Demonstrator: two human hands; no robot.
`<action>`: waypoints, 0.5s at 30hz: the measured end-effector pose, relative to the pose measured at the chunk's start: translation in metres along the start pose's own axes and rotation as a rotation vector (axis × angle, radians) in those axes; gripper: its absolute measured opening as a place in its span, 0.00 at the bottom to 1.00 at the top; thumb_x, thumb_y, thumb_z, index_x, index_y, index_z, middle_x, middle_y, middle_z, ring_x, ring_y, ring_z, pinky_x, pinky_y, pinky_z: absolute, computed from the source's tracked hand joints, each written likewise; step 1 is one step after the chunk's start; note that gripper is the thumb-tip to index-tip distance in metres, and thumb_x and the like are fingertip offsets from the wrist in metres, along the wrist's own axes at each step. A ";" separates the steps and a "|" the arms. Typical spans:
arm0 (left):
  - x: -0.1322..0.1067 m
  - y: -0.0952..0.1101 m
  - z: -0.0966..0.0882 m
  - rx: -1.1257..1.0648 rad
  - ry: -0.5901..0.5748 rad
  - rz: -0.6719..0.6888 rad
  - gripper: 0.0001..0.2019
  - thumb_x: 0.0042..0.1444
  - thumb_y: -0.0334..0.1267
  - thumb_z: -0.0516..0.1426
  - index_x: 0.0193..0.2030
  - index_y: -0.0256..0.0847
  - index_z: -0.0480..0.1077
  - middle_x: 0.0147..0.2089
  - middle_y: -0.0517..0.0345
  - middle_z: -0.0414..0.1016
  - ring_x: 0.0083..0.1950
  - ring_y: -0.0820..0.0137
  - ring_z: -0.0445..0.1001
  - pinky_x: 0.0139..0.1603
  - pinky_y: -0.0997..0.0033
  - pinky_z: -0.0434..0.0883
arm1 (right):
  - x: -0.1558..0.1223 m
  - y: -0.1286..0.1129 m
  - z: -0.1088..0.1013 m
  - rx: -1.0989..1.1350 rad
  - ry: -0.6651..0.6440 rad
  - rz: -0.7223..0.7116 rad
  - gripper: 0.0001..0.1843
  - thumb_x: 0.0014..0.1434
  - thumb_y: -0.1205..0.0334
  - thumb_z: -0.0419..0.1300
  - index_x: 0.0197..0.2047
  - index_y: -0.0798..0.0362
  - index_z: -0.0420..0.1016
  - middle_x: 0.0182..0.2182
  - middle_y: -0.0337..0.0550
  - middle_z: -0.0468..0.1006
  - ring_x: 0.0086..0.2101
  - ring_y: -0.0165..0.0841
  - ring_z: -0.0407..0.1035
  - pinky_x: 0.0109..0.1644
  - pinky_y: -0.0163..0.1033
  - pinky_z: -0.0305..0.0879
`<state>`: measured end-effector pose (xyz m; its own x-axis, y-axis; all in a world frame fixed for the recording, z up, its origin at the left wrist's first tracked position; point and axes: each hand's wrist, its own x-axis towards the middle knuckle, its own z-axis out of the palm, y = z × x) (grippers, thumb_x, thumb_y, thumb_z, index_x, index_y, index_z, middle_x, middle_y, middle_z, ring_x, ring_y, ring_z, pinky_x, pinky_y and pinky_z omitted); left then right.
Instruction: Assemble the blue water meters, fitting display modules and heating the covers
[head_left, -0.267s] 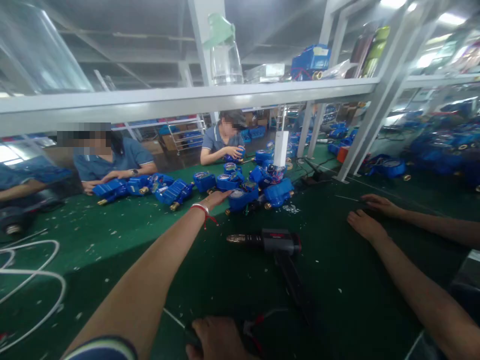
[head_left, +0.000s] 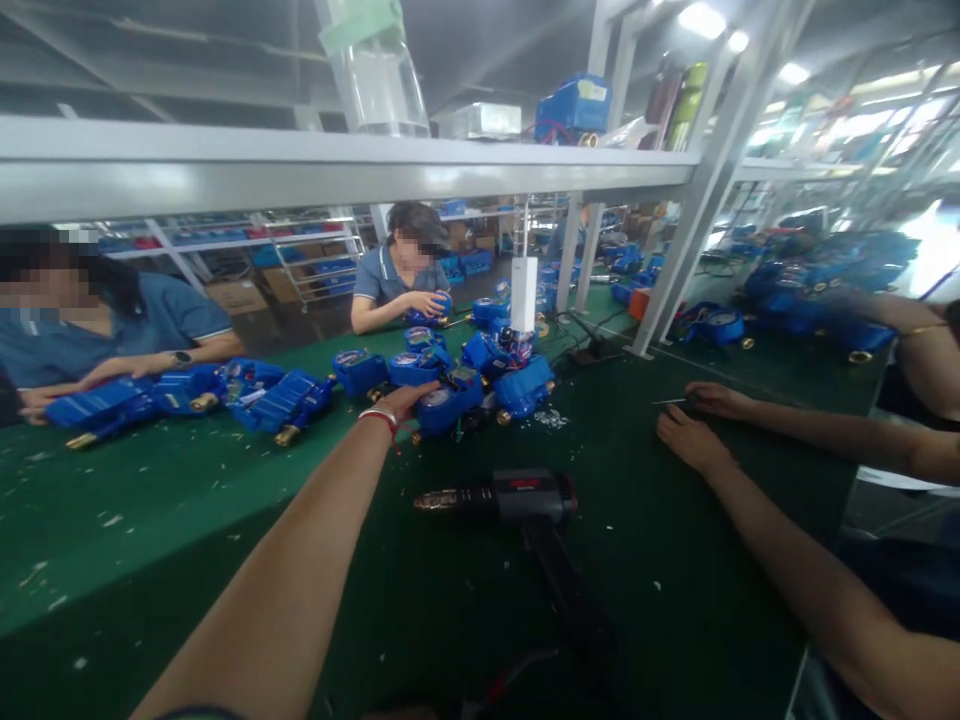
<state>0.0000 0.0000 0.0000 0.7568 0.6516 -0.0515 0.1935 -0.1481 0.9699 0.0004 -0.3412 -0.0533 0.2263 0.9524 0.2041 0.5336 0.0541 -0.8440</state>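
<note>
My left arm reaches far forward across the green mat (head_left: 225,500). My left hand (head_left: 406,398), with a red string at the wrist, has its fingers stretched out and rests against a blue water meter (head_left: 450,400) at the near edge of a pile of blue meters (head_left: 495,365). Nothing is gripped in it. A black power screwdriver (head_left: 525,497) with a brass tip lies on the mat nearer to me, its tip pointing left. My right hand is out of the picture below the bottom edge.
A co-worker's two hands (head_left: 694,425) lie on the mat at the right. Two people in blue shirts sit across the table, handling meters (head_left: 187,390). A grey shelf (head_left: 337,165) with a clear bottle (head_left: 379,80) runs overhead. A white box (head_left: 523,280) stands behind the pile.
The view has swung left and up. My right hand, seen at the bottom edge before, has dropped out of view. My left hand now touches the blue meter.
</note>
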 end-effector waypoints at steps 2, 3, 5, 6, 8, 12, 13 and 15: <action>0.002 -0.007 -0.005 -0.064 -0.060 -0.112 0.23 0.53 0.46 0.58 0.45 0.23 0.69 0.42 0.36 0.76 0.41 0.62 0.74 0.48 0.53 0.70 | 0.001 0.004 -0.012 -0.005 0.029 0.015 0.12 0.64 0.56 0.48 0.44 0.36 0.71 0.32 0.35 0.76 0.42 0.36 0.73 0.29 0.32 0.72; 0.000 -0.009 -0.009 -0.093 -0.083 -0.155 0.23 0.53 0.44 0.59 0.46 0.23 0.68 0.44 0.36 0.75 0.42 0.62 0.74 0.48 0.54 0.70 | 0.000 0.004 -0.014 -0.011 0.040 0.020 0.12 0.65 0.57 0.47 0.44 0.36 0.71 0.31 0.35 0.76 0.41 0.35 0.73 0.29 0.32 0.72; -0.009 -0.012 -0.019 -0.139 -0.113 -0.214 0.22 0.53 0.42 0.59 0.48 0.24 0.68 0.46 0.37 0.75 0.43 0.63 0.74 0.49 0.56 0.69 | -0.002 -0.001 -0.013 -0.027 0.054 0.030 0.13 0.65 0.57 0.46 0.45 0.37 0.71 0.31 0.34 0.76 0.41 0.35 0.73 0.30 0.33 0.71; -0.017 -0.012 -0.026 -0.154 -0.122 -0.238 0.21 0.52 0.42 0.60 0.47 0.24 0.68 0.46 0.37 0.75 0.44 0.63 0.74 0.50 0.57 0.69 | -0.003 -0.005 -0.010 -0.037 0.058 0.035 0.14 0.65 0.57 0.45 0.45 0.38 0.71 0.32 0.34 0.76 0.41 0.35 0.73 0.31 0.34 0.72; -0.035 -0.014 -0.044 -0.172 -0.130 -0.289 0.21 0.50 0.41 0.62 0.46 0.25 0.69 0.44 0.38 0.76 0.44 0.63 0.75 0.50 0.57 0.70 | -0.008 -0.016 0.002 -0.063 0.056 0.048 0.14 0.66 0.57 0.45 0.45 0.42 0.72 0.34 0.36 0.76 0.41 0.35 0.73 0.34 0.36 0.72; -0.085 -0.022 -0.096 -0.183 -0.090 -0.391 0.21 0.41 0.41 0.67 0.41 0.30 0.73 0.41 0.43 0.78 0.41 0.62 0.76 0.48 0.61 0.71 | -0.022 -0.046 0.042 -0.120 -0.009 0.065 0.14 0.64 0.56 0.51 0.48 0.54 0.70 0.44 0.44 0.73 0.40 0.34 0.70 0.42 0.42 0.70; -0.100 -0.025 -0.109 -0.188 -0.067 -0.408 0.21 0.40 0.41 0.68 0.40 0.32 0.73 0.40 0.45 0.78 0.40 0.63 0.76 0.48 0.63 0.71 | -0.026 -0.054 0.055 -0.133 -0.041 0.062 0.15 0.63 0.56 0.53 0.48 0.55 0.69 0.45 0.46 0.72 0.41 0.34 0.70 0.43 0.43 0.70; -0.134 -0.032 -0.135 -0.200 -0.011 -0.428 0.20 0.39 0.42 0.68 0.39 0.33 0.74 0.40 0.47 0.78 0.40 0.65 0.76 0.48 0.65 0.71 | -0.035 -0.070 0.079 -0.159 -0.119 0.042 0.15 0.63 0.57 0.54 0.50 0.55 0.68 0.47 0.47 0.70 0.42 0.34 0.68 0.45 0.44 0.69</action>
<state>-0.1920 0.0179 0.0079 0.6423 0.6145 -0.4581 0.3665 0.2786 0.8877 -0.1091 -0.3541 -0.0409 0.1580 0.9821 0.1025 0.6496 -0.0252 -0.7599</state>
